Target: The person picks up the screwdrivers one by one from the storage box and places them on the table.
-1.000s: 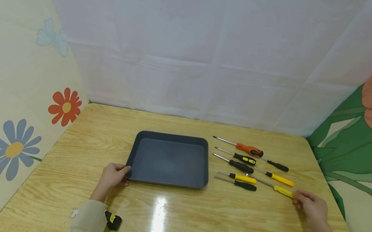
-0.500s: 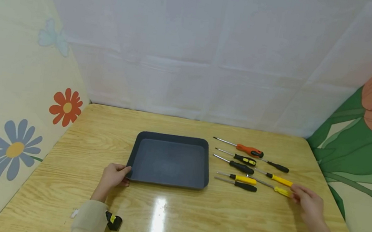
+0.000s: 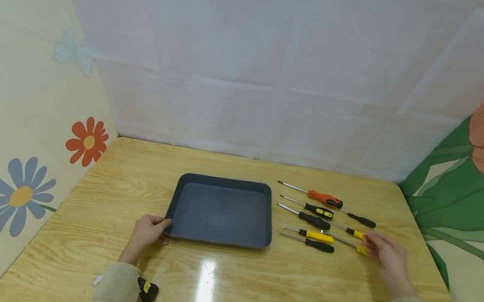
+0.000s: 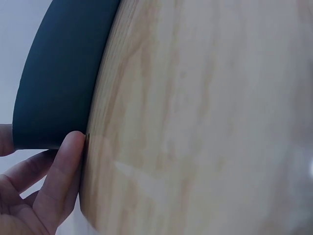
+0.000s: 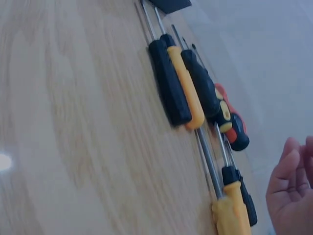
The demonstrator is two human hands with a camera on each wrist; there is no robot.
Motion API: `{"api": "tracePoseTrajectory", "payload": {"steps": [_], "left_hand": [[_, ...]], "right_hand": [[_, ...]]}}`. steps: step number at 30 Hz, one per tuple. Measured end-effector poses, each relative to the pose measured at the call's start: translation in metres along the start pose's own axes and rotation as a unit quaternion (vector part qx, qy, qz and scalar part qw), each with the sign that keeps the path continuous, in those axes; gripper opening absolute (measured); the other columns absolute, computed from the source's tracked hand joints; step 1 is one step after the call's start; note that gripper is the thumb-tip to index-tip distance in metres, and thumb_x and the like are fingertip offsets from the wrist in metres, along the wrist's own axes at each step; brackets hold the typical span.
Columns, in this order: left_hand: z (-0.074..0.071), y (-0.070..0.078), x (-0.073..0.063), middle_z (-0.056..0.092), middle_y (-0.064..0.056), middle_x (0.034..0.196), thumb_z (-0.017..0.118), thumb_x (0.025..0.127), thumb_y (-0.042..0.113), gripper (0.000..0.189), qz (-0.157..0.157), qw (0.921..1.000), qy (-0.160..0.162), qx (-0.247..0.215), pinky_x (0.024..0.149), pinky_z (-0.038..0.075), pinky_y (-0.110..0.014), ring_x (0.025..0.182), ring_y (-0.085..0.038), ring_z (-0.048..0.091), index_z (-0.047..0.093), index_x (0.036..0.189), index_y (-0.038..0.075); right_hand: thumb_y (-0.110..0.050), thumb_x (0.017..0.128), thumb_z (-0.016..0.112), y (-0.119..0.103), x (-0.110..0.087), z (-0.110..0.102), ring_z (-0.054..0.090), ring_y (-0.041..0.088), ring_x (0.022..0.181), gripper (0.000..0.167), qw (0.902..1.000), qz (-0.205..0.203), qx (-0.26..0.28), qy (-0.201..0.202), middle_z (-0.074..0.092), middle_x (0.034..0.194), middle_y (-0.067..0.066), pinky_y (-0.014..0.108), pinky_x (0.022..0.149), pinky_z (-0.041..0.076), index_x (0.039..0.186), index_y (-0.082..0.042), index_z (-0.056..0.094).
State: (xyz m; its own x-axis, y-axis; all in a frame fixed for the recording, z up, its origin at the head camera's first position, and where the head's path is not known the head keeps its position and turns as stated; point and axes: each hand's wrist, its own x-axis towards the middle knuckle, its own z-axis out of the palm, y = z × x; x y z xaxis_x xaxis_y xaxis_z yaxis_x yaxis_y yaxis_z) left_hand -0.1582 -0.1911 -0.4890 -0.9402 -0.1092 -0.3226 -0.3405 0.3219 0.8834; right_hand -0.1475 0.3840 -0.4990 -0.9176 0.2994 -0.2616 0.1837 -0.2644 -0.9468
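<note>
A dark grey rectangular tray (image 3: 221,215) rests on the wooden table. My left hand (image 3: 147,232) grips its near left corner, thumb on the rim; the left wrist view shows fingers (image 4: 63,164) against the tray's wall (image 4: 56,78). My right hand (image 3: 387,257) hovers over the handle ends of two yellow screwdrivers, holding nothing. In the right wrist view, that hand (image 5: 293,183) has loosely bent fingers and stands apart from the tools. Beneath it lie a translucent yellow screwdriver (image 5: 225,215) and a yellow-and-black screwdriver (image 5: 237,200), their handles side by side.
Several other screwdrivers lie right of the tray: an orange-and-black one (image 3: 324,198) at the back, black ones (image 3: 315,220) in the middle, a yellow-handled one (image 3: 321,237) and a black one (image 3: 321,246) in front. A white cloth (image 3: 251,71) hangs behind the table.
My right hand has left the translucent yellow screwdriver's handle end and moved left, over the two yellow handles. The left hand and tray stay put.
</note>
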Motion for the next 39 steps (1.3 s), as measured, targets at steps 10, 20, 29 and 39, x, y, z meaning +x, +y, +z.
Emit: {"api": "tracePoseTrajectory", "payload": {"steps": [10, 20, 29, 39], "left_hand": [[0.002, 0.001, 0.001, 0.061, -0.012, 0.063, 0.053, 0.089, 0.008, 0.031, 0.004, 1.0000, 0.001, 0.000, 0.049, 0.053, -0.031, 0.050, -0.020, 0.061, 0.057, 0.108, -0.017], [0.003, 0.002, 0.004, 0.062, -0.014, 0.061, 0.054, 0.088, 0.007, 0.032, 0.011, 0.9999, 0.005, 0.007, 0.047, 0.053, -0.031, 0.048, -0.020, 0.061, 0.056, 0.107, -0.018], [0.005, 0.002, 0.005, 0.062, -0.013, 0.062, 0.055, 0.088, 0.008, 0.032, 0.008, 0.9999, 0.004, 0.013, 0.048, 0.053, -0.031, 0.048, -0.020, 0.061, 0.056, 0.108, -0.017], [0.005, 0.003, 0.006, 0.062, -0.014, 0.065, 0.055, 0.088, 0.008, 0.034, 0.007, 1.0000, 0.003, 0.007, 0.048, 0.053, -0.032, 0.049, -0.021, 0.061, 0.055, 0.110, -0.018]], "right_hand": [[-0.021, 0.088, 0.061, -0.009, -0.004, 0.035, 0.062, 0.003, 0.072, 0.010, 0.9985, -0.002, -0.048, -0.027, 0.066, 0.078, -0.009, 0.017, 0.060, 0.051, 0.090, -0.016, 0.069], [-0.020, 0.084, 0.066, -0.001, 0.005, 0.061, 0.062, 0.004, 0.070, 0.007, 0.9981, 0.004, -0.055, -0.028, 0.067, 0.077, -0.006, 0.018, 0.062, 0.052, 0.089, -0.017, 0.069], [-0.020, 0.082, 0.069, 0.013, 0.016, 0.075, 0.064, 0.008, 0.069, 0.007, 0.9983, -0.015, -0.033, -0.045, 0.067, 0.077, -0.004, 0.020, 0.059, 0.052, 0.088, -0.016, 0.070], [-0.019, 0.086, 0.064, -0.013, -0.016, 0.114, 0.062, 0.005, 0.068, 0.005, 0.9946, -0.010, -0.072, -0.074, 0.066, 0.076, -0.007, 0.019, 0.061, 0.052, 0.086, -0.019, 0.069]]}}
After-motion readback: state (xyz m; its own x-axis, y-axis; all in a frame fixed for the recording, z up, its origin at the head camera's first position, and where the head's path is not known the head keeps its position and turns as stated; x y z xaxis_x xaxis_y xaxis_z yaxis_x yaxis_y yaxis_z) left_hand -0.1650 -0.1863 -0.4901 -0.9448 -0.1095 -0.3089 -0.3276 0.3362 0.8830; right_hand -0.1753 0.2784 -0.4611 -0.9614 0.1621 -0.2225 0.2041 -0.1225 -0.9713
